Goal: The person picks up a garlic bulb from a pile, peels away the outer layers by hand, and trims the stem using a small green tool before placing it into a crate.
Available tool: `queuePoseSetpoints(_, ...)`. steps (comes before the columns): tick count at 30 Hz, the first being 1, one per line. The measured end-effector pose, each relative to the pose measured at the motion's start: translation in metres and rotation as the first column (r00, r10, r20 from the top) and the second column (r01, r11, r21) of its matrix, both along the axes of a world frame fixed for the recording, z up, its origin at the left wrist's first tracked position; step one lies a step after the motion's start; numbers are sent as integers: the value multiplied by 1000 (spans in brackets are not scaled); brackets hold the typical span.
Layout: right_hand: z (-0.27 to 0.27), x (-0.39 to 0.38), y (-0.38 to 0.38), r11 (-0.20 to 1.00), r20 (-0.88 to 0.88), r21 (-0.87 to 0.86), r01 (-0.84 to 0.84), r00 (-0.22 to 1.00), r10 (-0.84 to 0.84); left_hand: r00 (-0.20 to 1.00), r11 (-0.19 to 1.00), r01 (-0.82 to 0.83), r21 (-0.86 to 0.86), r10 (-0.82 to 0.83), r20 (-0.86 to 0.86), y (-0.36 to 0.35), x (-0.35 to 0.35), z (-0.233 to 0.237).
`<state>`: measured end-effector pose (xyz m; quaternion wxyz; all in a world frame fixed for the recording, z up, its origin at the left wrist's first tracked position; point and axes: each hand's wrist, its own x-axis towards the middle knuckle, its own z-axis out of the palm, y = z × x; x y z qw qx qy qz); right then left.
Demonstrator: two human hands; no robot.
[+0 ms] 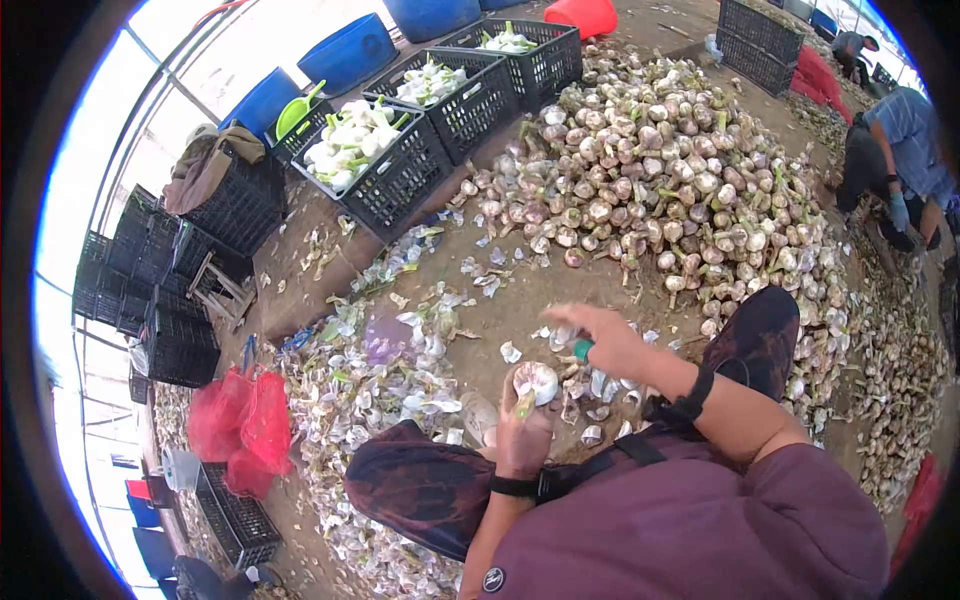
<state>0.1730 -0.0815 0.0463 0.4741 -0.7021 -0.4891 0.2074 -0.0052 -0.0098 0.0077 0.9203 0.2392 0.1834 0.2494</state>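
Left hand (524, 445): grip closed round one bulb (538, 380), white-skinned, its pale green stem pointing down along the fingers. Bulb is in front of the sitter's body, between the knees, above the dirt floor (455, 345).

Right hand (612, 345): raised just beyond the bulb and to its right, apart from it. Grip holds a green piece (583, 350) at its underside; index finger extended leftward, remaining fingers largely hidden, so tightness cannot be told.

Floor: loose skins (390, 385) spread left of the hands and round the feet. Large heap (650, 170) of untrimmed bulbs ahead and to the right, stems attached on many.

Upper left: three black crates (405, 190) in a row, each containing white trimmed bulbs. Green scoop (298, 113) at the nearest crate's far corner; blue tubs (350, 55) behind the row.

Left side: red net bags (240, 420) on the floor; stacked dark crates (182, 340) and a small wooden stool (222, 290) beyond.

Right edge: another person (905, 150) in a blue top, bent forward beside the heap.
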Motion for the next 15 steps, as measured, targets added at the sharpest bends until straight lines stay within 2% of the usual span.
queuePoseSetpoints(1,13,-6,-1,996,-132,-46,-80,989,73,998,999,-35,19,36,-43,0,2,3)
queuePoseSetpoints(4,14,-19,1,967,46,160,-199,980,194,992,999,-29,17,31,-120,2,3,0)
queuePoseSetpoints(5,8,-23,2,971,154,158,-177,976,153,995,999,-33,20,35,-90,2,3,0)
queuePoseSetpoints(7,3,-24,2,969,187,171,-179,971,146,999,999,-40,25,41,-32,-1,2,0)
queuePoseSetpoints(13,10,-29,-3,966,457,99,-239,873,169,992,996,-68,-61,61,-111,-2,2,-1)
queuePoseSetpoints(15,11,-30,-5,963,542,81,-255,823,172,993,1000,-24,-1,24,-117,-1,0,-4)
